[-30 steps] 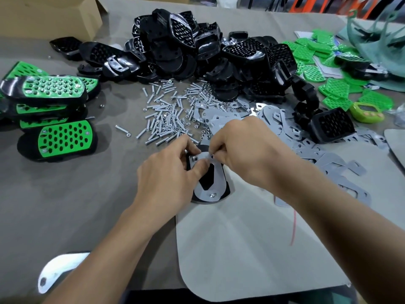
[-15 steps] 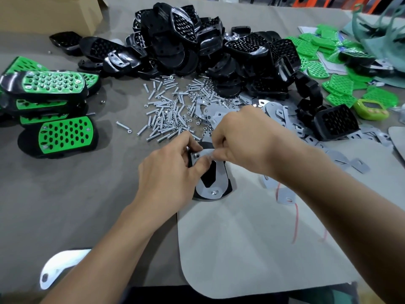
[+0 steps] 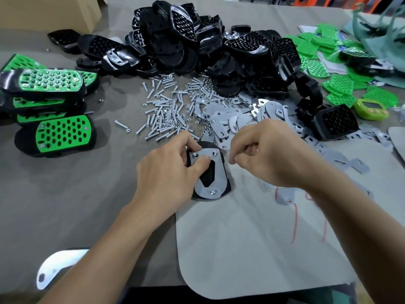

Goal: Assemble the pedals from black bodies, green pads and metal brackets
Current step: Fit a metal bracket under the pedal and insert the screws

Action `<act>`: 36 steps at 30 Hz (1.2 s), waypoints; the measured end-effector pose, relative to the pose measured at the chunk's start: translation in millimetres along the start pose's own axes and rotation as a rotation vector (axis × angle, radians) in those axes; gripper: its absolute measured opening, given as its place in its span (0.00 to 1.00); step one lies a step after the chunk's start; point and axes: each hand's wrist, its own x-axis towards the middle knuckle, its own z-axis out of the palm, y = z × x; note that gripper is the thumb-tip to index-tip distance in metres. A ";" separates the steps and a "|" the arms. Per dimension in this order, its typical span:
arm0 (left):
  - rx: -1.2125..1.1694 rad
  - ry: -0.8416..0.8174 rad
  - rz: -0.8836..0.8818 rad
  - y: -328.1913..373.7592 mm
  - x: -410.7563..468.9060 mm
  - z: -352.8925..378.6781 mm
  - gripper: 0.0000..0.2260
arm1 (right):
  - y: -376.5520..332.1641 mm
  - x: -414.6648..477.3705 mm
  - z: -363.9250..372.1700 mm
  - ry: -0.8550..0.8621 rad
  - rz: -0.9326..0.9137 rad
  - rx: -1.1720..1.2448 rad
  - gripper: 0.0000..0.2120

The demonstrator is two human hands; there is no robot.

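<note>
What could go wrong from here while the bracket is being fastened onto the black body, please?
The metal bracket lies on the black body under the thumb of the left hand; if that lifts, it may shift.
The right hand hovers near the loose screw pile; a brush could scatter it.

I am looking at an assembly bench in a small workshop or factory. The table point(image 3: 65, 194) is covered in plain grey-brown cloth and loaded with parts in bulk: a heap of black pedal bodies point(image 3: 175, 47), a spread of loose bolts and nuts point(image 3: 162, 110), a drift of flat metal brackets point(image 3: 241, 115), and green pads point(image 3: 341, 84) at the far right. Finished pedals point(image 3: 50, 84) lie stacked at the left, a cardboard box point(image 3: 50, 12) stands at the far corner, and a small green timer point(image 3: 370, 108) sits by the pads.
</note>
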 end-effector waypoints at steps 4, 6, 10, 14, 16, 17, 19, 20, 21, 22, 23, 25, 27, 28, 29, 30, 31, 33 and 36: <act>-0.001 0.005 0.001 0.1 0.0 -0.2 0.10 | -1.3 -5.6 3.3 -0.023 -0.041 0.071 0.20; 0.000 0.001 0.005 0.5 -0.4 -0.6 0.10 | -0.3 -7.3 9.0 -0.044 -0.034 0.077 0.19; 0.000 0.006 0.003 0.0 -0.4 -0.3 0.10 | 3.4 -11.8 12.4 0.059 -0.005 0.120 0.12; 0.009 0.011 0.013 -1.2 -0.2 0.1 0.10 | -2.0 -14.6 15.3 -0.024 -0.053 0.153 0.21; 0.010 0.011 0.018 -1.4 -0.4 0.2 0.10 | -0.9 -14.4 15.0 0.024 -0.014 0.144 0.15; 0.009 0.013 0.018 -1.5 -0.3 0.3 0.10 | -0.5 -13.7 13.6 0.061 0.009 0.133 0.12; 0.009 0.014 0.014 -1.9 0.1 0.6 0.10 | -0.4 -13.1 11.9 0.083 0.021 0.157 0.13; 0.010 0.013 0.013 -2.1 0.2 0.8 0.10 | -1.2 -13.4 12.0 0.060 0.007 0.159 0.16; 0.011 0.011 0.012 -2.3 0.3 0.8 0.10 | -2.4 -13.9 12.5 0.022 -0.009 0.152 0.19; 0.010 0.008 0.011 -2.3 0.2 0.8 0.10 | -2.9 -14.6 13.6 -0.006 -0.013 0.147 0.19; 0.008 0.005 0.011 -2.1 0.1 0.7 0.10 | -2.0 -15.1 13.9 -0.006 -0.003 0.147 0.16; 0.007 0.010 0.010 -1.6 -0.1 0.5 0.09 | 0.9 -14.8 11.5 0.039 0.036 0.148 0.12; 0.011 0.015 0.008 -1.1 0.1 0.7 0.10 | 3.8 -13.0 10.1 0.084 0.061 0.174 0.11; 0.014 0.015 0.008 -1.1 0.2 1.0 0.10 | 3.3 -10.5 10.5 0.113 0.069 0.193 0.10; 0.015 0.016 0.007 -1.3 0.4 1.2 0.10 | 1.6 -6.2 11.7 0.147 0.078 0.205 0.10; 0.014 0.014 0.006 -1.6 0.4 1.1 0.11 | -0.2 0.4 13.9 0.184 0.090 0.208 0.10; 0.014 0.012 0.004 -1.7 0.2 1.2 0.11 | -1.9 8.7 15.3 0.214 0.107 0.197 0.11; 0.008 0.009 -0.002 -1.4 -0.1 0.7 0.11 | -7.7 28.5 15.7 0.208 0.132 0.107 0.11; 0.009 0.000 -0.019 0.2 0.0 0.2 0.11 | -21.0 57.0 13.0 0.124 0.058 -0.153 0.13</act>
